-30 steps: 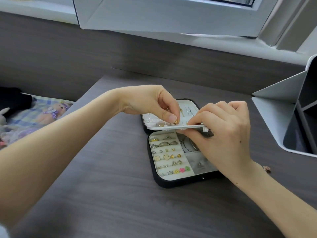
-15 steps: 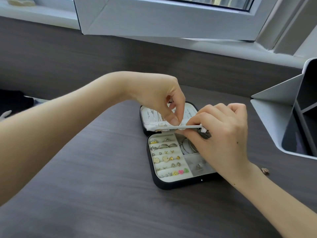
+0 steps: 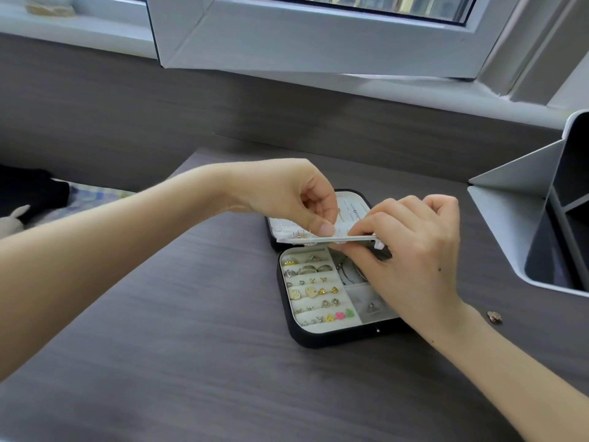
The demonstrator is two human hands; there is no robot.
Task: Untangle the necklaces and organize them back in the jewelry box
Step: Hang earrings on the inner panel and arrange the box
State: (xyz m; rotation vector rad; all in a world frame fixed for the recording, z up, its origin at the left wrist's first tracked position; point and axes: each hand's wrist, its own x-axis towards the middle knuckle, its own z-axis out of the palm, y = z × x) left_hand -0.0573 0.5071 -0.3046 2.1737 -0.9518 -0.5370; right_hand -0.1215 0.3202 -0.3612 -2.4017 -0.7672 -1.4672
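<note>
Two hands (image 3: 287, 199) (image 3: 414, 250) pinching flap (image 3: 350, 239), jewelry box (image 3: 334, 339) beneath

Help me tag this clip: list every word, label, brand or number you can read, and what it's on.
None can be read.
The jewelry box shows no print.
A few studs in its rows look letter-shaped but are too small to read.
The raised white flap shows no writing.
</note>
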